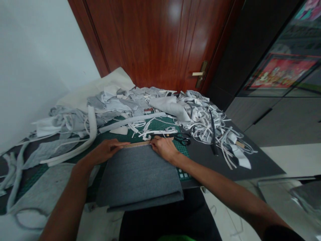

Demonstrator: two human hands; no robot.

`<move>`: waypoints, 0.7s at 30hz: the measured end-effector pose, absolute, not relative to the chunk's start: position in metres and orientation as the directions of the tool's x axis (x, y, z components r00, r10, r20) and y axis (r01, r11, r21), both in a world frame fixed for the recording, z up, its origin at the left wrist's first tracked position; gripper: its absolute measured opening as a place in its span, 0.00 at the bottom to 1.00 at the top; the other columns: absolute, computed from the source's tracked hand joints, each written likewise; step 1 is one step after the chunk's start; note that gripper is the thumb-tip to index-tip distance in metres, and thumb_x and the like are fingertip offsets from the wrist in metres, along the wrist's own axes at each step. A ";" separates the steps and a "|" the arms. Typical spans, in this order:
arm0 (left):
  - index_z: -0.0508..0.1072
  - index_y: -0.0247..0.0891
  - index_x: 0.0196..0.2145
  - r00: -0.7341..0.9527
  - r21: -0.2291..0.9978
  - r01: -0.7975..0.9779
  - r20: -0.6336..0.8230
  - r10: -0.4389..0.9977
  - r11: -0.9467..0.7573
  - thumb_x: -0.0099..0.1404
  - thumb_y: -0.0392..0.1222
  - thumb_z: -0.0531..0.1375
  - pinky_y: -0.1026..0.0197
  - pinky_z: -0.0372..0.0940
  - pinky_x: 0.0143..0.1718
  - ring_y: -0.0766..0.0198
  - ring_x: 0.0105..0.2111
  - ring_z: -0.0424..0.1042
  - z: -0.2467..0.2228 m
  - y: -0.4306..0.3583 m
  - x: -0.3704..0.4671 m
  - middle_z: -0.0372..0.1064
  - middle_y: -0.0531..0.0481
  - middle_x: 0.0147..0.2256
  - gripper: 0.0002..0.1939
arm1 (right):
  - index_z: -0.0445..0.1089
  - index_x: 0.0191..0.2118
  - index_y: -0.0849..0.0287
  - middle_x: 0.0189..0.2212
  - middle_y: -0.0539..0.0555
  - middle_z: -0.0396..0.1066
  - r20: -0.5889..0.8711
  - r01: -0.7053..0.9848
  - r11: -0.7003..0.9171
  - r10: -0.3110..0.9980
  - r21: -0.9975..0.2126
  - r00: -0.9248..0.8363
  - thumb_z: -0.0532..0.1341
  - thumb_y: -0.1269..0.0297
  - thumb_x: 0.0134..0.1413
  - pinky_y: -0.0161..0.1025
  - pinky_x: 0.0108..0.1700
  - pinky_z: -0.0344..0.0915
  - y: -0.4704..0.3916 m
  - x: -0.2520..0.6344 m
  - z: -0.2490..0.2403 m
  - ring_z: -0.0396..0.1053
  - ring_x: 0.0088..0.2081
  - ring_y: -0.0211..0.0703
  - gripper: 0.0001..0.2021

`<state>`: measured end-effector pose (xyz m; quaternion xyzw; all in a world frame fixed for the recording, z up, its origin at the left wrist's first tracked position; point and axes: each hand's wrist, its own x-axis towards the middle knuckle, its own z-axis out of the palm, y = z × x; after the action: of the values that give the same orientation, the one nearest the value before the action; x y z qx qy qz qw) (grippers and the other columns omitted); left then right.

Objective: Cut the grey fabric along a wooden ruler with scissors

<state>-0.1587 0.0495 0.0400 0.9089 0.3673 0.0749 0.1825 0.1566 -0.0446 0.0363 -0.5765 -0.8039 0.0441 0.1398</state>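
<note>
A folded dark grey felt piece [142, 175] lies over the front edge of the table, its near fold hanging above my lap. Along its far edge runs a narrow tan strip [137, 144], perhaps a ruler. My left hand [106, 150] has its fingers pressed together on the strip's left end. At the right part of the strip, my right hand [164, 147] bends its fingers down on it and the felt edge. Black-handled scissors [184, 138] lie just beyond my right hand, their blades partly covered by white cord-like scraps [160, 133].
A green cutting mat [156, 124] lies under the work. Heaped grey and white fabric scraps [112, 102] fill the back, with tangled strips [204, 124] at right. A long pale roll [82, 147] curves at left. A wooden door [160, 43] stands behind the table.
</note>
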 end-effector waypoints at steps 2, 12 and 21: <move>0.78 0.42 0.62 0.715 0.381 0.647 -0.003 0.699 -0.661 0.77 0.56 0.49 0.61 0.65 0.42 0.58 0.36 0.74 0.039 0.050 -0.160 0.75 0.47 0.37 0.28 | 0.82 0.47 0.60 0.45 0.58 0.80 0.214 0.873 0.375 0.923 -0.313 -0.320 0.62 0.71 0.70 0.37 0.43 0.66 -0.042 0.164 0.033 0.79 0.42 0.47 0.10; 0.77 0.43 0.62 0.719 0.370 0.644 0.004 0.695 -0.669 0.77 0.54 0.49 0.62 0.65 0.42 0.60 0.36 0.73 0.037 0.049 -0.160 0.75 0.48 0.37 0.27 | 0.81 0.39 0.62 0.38 0.54 0.81 0.601 0.371 0.646 0.761 -0.667 -0.246 0.68 0.68 0.65 0.32 0.41 0.66 0.004 0.128 0.021 0.75 0.39 0.39 0.04; 0.79 0.41 0.60 0.722 0.357 0.636 0.037 0.691 -0.684 0.78 0.55 0.48 0.62 0.67 0.43 0.60 0.35 0.73 0.032 0.051 -0.163 0.74 0.48 0.37 0.27 | 0.82 0.38 0.60 0.35 0.51 0.81 0.476 0.367 0.499 0.865 -0.785 -0.158 0.69 0.68 0.62 0.31 0.39 0.66 0.037 0.089 0.012 0.76 0.36 0.37 0.03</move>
<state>-0.1627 0.0512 0.0324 0.9136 0.3632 0.0845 0.1618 0.0885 0.0369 0.0117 -0.4302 -0.7163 0.2563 0.4859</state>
